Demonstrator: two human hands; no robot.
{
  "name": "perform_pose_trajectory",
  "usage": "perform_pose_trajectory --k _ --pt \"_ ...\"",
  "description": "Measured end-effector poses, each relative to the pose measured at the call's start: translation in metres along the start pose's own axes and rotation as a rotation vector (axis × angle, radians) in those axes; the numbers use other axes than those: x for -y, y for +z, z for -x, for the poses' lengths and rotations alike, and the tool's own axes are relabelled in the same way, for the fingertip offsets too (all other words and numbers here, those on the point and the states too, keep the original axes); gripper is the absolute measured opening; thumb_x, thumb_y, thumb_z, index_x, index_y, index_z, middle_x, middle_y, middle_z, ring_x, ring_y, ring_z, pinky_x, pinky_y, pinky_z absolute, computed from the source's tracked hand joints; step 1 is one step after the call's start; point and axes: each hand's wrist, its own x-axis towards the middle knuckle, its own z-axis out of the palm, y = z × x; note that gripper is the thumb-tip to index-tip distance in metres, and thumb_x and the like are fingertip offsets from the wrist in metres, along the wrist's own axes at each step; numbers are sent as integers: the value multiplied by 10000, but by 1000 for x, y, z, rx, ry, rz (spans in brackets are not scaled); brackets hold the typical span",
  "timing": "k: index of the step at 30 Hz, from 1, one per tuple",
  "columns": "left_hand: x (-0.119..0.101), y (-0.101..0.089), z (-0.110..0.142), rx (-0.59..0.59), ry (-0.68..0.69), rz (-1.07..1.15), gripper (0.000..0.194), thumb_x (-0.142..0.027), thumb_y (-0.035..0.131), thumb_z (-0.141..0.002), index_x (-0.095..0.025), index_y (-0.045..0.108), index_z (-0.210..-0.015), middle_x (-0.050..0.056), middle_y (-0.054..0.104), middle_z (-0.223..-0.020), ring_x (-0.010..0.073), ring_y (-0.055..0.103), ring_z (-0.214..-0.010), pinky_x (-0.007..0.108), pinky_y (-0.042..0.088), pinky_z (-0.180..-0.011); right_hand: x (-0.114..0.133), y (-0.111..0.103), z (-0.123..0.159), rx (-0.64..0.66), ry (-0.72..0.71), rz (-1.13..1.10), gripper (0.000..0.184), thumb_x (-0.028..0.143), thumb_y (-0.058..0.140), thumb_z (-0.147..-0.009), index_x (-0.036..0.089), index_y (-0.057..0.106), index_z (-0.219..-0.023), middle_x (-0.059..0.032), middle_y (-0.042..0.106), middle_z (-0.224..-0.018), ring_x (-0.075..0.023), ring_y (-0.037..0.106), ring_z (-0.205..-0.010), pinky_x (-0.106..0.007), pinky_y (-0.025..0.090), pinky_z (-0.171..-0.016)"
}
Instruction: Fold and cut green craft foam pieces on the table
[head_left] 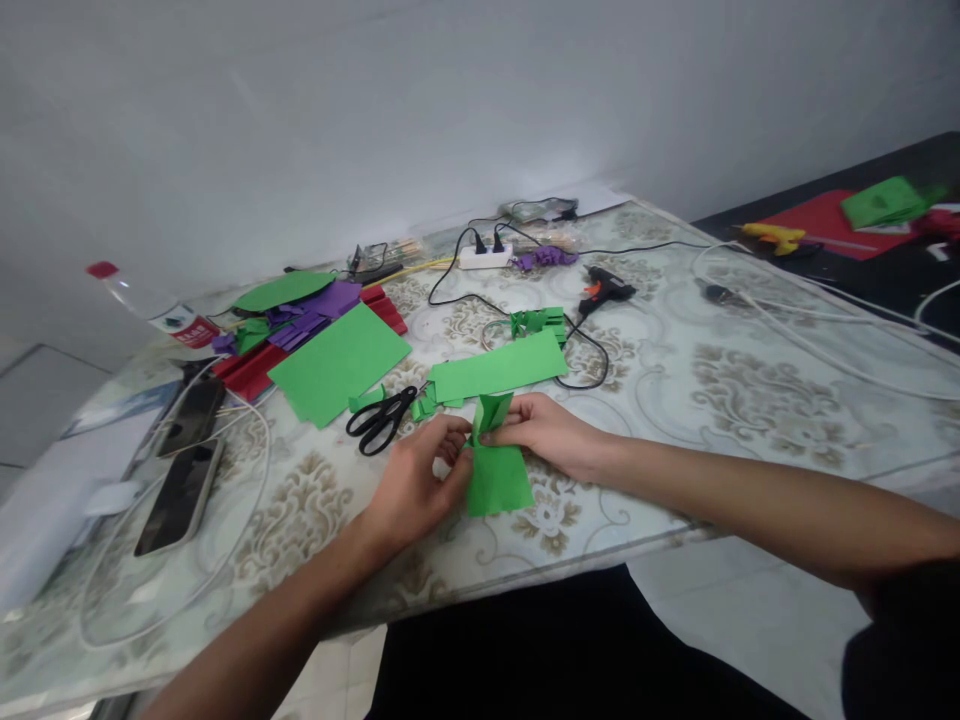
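Observation:
Both hands grip one folded piece of green paper [499,484] near the front edge of the table. My left hand [426,474] pinches its left side by the fold, fingers curled. From the right, my right hand [546,432] presses the upright flap between thumb and fingers; some fingertips are hidden behind the paper. The lower part of the sheet hangs toward me, flat and unheld. Just beyond the hands lies a long green paper strip [499,369]. Black-handled scissors [381,419] rest to the left of it, blades partly under green scraps.
Stacked green sheets [341,365], purple strips [315,315] and a bottle [161,310] are at the left. Two phones, one nearer [180,497], lie among white cables. A black glue gun [604,290] and a power strip [486,257] stand farther back. A yellow glue gun [774,237] lies on the dark table.

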Motion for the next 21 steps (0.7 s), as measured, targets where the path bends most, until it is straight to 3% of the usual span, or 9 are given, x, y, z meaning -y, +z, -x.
perform_pose_trajectory --k 9,15,21 --pt "4 6 1 -51 -45 96 135 -204 581 -907 -195 611 -1038 21 689 -888 121 640 -761 244 532 -732 3 4 2 -12 -1 -80 264 214 869 -558 150 734 -775 1 728 -702 -160 661 -687 -289 500 -721" --pt "4 6 1 -44 -55 181 113 -222 581 -924 -191 648 -1009 39 706 -907 128 648 -768 245 532 -726 3 3 2 -89 38 -50 250 201 869 -579 156 732 -782 11 706 -680 -120 618 -610 -256 471 -643" --pt "4 6 1 -47 -79 257 114 -242 595 -925 -188 667 -996 40 696 -886 132 650 -759 242 527 -712 1 2 0 -74 23 -30 264 222 876 -587 160 730 -798 7 701 -670 -122 610 -595 -247 459 -601"
